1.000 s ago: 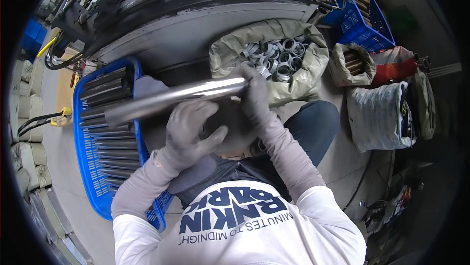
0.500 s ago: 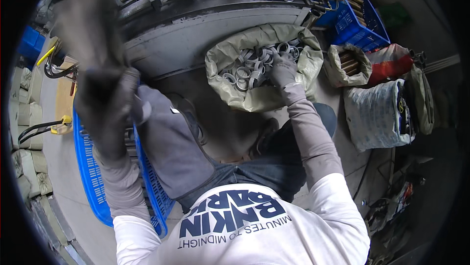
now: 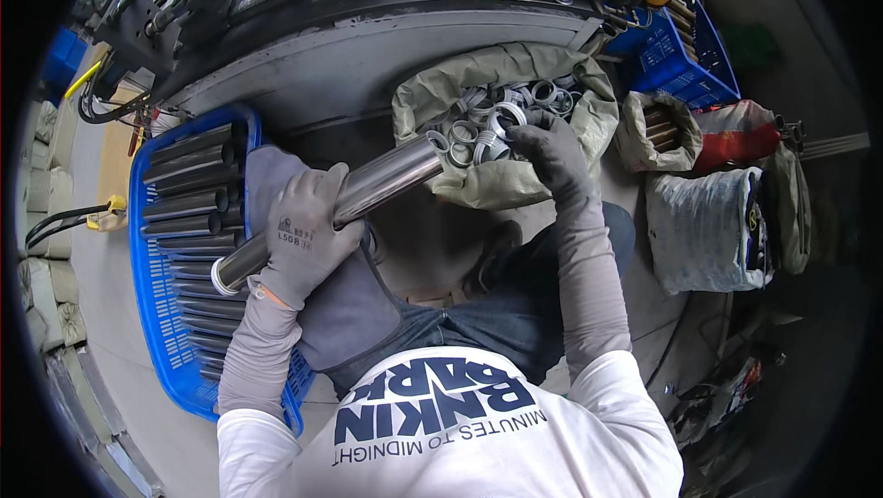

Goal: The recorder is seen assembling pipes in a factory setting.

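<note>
A shiny metal tube (image 3: pixel 391 179) lies slantwise above my lap, and my gloved left hand (image 3: pixel 311 231) is wrapped round it. A pale ring (image 3: pixel 218 277) sits at the tube's lower left end; the other end points at the sack. My gloved right hand (image 3: pixel 556 160) pinches a white threaded ring (image 3: pixel 507 118) close to that open end, the two still apart. Below it stands an open woven sack (image 3: pixel 501 187) full of loose rings (image 3: pixel 463 133). By my left leg, a blue plastic basket (image 3: pixel 147 291) holds several dark metal tubes (image 3: pixel 189 167).
A dark machine bench (image 3: pixel 386 20) runs across the far side. To the right stand a small sack of brownish tubes (image 3: pixel 659 121), a blue crate (image 3: pixel 676 66) and a whitish stuffed bag (image 3: pixel 701 227). Wrapped bundles (image 3: pixel 57 300) line the left edge. A grey cloth (image 3: pixel 345 309) covers my left thigh.
My left hand, blurred and raised over the basket before, has come down and now holds the tube across my lap. My right hand has lifted out of the rings with one ring.
</note>
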`<state>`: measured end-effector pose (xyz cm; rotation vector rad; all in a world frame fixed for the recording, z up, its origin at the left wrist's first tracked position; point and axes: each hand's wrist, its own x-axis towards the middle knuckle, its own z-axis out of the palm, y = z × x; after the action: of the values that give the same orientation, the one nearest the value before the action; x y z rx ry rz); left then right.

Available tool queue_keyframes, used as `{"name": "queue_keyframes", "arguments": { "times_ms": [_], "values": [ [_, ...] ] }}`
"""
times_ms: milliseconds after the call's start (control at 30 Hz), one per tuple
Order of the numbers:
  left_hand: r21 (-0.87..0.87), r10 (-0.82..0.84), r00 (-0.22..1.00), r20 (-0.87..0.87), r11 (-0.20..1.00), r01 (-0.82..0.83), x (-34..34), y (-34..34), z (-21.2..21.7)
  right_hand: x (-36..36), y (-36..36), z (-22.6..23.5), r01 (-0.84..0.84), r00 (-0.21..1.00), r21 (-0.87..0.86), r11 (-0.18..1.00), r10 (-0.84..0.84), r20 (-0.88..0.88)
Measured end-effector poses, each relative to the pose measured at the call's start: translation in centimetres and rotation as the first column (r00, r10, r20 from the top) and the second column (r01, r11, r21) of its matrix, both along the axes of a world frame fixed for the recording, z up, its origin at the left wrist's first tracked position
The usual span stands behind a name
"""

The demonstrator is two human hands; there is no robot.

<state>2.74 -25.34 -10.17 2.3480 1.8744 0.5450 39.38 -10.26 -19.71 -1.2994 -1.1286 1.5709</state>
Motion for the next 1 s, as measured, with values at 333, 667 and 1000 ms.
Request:
{"name": "queue_keyframes", "arguments": {
  "times_ms": [333, 667, 1000],
  "values": [
    [-0.01, -0.004, 1.0, 0.002, 1.0, 0.004, -0.1, -0.4, 0.3, -4.8, -4.1, 2.5, -0.209, 0.705, 0.019, 0.978, 0.165, -0.69],
    [-0.042, -0.037, 0.999, 0.024, 0.998, 0.038, 0.2, -0.2, 0.2, -11.5, -6.2, 4.0, -0.224, 0.972, 0.513, 0.828, 0.228, 0.056],
    [-0.128, -0.071, 0.997, 0.007, 0.989, 0.071, 0.5, 0.2, 0.2, -13.4, -7.0, 2.9, -0.067, 0.991, 0.606, 0.793, -0.017, 0.132]
  ]
}}
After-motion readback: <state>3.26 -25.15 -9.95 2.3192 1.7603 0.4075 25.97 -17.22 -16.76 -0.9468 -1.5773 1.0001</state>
